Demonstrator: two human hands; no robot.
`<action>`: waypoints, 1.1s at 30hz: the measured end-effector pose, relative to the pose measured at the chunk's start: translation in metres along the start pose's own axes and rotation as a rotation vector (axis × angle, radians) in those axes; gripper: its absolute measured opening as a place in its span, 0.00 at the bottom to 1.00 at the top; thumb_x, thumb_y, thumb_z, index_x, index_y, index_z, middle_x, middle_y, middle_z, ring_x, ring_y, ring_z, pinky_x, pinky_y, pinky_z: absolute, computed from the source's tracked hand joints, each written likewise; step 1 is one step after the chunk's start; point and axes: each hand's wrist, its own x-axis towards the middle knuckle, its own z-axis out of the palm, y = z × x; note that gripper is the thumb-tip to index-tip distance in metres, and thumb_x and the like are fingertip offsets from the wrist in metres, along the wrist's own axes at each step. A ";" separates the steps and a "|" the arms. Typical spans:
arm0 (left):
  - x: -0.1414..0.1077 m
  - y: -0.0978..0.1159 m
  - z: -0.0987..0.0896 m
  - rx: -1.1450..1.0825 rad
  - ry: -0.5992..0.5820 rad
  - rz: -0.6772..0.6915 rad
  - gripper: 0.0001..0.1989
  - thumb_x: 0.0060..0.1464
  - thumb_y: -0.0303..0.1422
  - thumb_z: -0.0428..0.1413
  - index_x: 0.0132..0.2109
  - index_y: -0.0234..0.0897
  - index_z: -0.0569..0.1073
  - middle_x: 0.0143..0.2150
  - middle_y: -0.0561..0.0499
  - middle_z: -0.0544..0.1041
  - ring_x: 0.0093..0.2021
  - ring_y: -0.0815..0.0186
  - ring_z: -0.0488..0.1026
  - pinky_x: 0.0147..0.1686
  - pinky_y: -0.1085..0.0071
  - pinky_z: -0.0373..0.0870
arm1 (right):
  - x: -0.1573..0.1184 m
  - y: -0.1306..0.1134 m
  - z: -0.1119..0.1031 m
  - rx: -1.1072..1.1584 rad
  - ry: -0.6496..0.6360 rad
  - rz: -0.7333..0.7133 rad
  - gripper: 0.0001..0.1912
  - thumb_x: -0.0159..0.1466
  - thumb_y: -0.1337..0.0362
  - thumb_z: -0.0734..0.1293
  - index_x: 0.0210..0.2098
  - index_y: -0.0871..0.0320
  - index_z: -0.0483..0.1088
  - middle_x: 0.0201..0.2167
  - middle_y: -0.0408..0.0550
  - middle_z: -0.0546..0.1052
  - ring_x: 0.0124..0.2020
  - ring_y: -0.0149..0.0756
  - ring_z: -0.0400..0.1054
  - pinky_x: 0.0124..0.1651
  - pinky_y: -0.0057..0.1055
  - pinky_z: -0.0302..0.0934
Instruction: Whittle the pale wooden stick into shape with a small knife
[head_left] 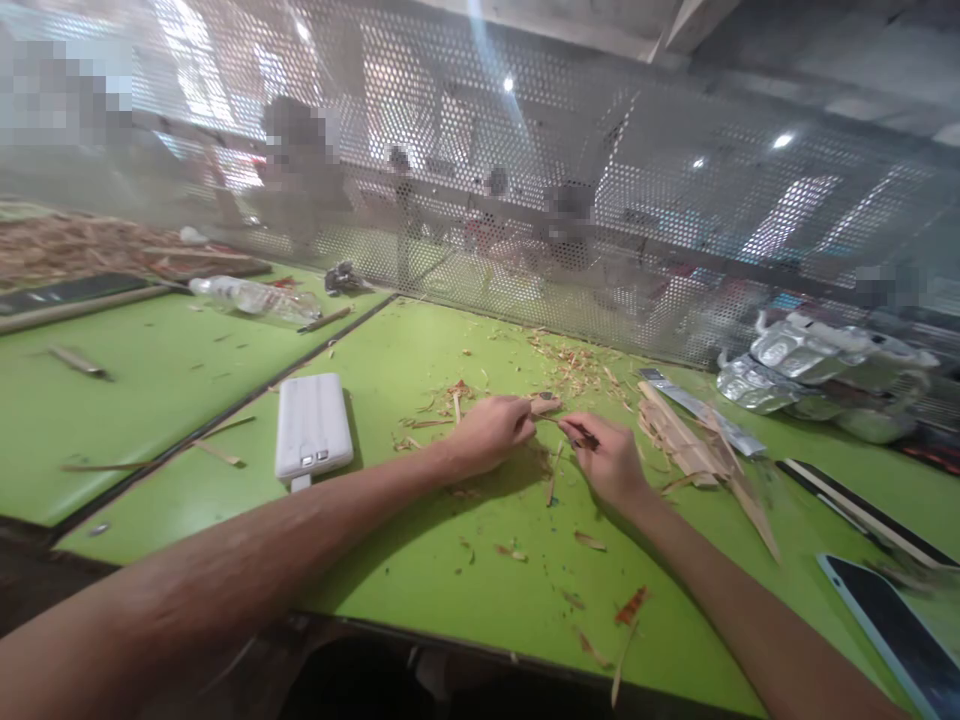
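Over the middle of the green table [420, 560], my left hand [493, 432] is closed, its fingers curled and partly hidden from me. My right hand [604, 455] pinches between thumb and fingers, a short gap to the right. A thin, light-brown strip [547, 418] spans that gap and runs into both hands; it looks like a sliver of wood, but its ends are hidden. Just beyond the left hand is a small pale piece of wood [551, 404]. Wood shavings [574, 360] lie scattered around both hands.
A white power bank [313, 425] stands left of my left forearm. Wood strips [686, 440], foil-like silver packs [817, 365] and a phone [892, 625] lie on the right. A plastic bottle [255, 298] lies at the back left. Behind stands a perforated metal screen [480, 250], with people beyond.
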 end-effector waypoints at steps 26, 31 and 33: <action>-0.003 0.000 -0.002 0.077 -0.031 0.138 0.27 0.63 0.25 0.47 0.67 0.38 0.71 0.28 0.49 0.80 0.22 0.70 0.65 0.22 0.75 0.52 | -0.003 0.003 0.002 -0.032 -0.036 0.002 0.11 0.70 0.66 0.62 0.34 0.57 0.75 0.28 0.47 0.79 0.27 0.36 0.72 0.31 0.30 0.63; -0.004 -0.002 0.003 0.052 0.012 0.147 0.29 0.60 0.22 0.49 0.67 0.38 0.71 0.26 0.51 0.78 0.23 0.70 0.66 0.23 0.76 0.55 | -0.007 0.007 0.007 -0.076 -0.022 -0.021 0.11 0.71 0.67 0.62 0.35 0.55 0.75 0.28 0.48 0.79 0.27 0.37 0.72 0.32 0.31 0.64; -0.003 -0.002 0.004 0.038 -0.005 0.142 0.29 0.60 0.22 0.49 0.67 0.38 0.71 0.26 0.52 0.77 0.22 0.71 0.66 0.22 0.77 0.54 | -0.009 0.009 0.009 -0.081 -0.016 -0.015 0.11 0.70 0.68 0.62 0.35 0.55 0.75 0.29 0.48 0.80 0.27 0.36 0.72 0.32 0.31 0.64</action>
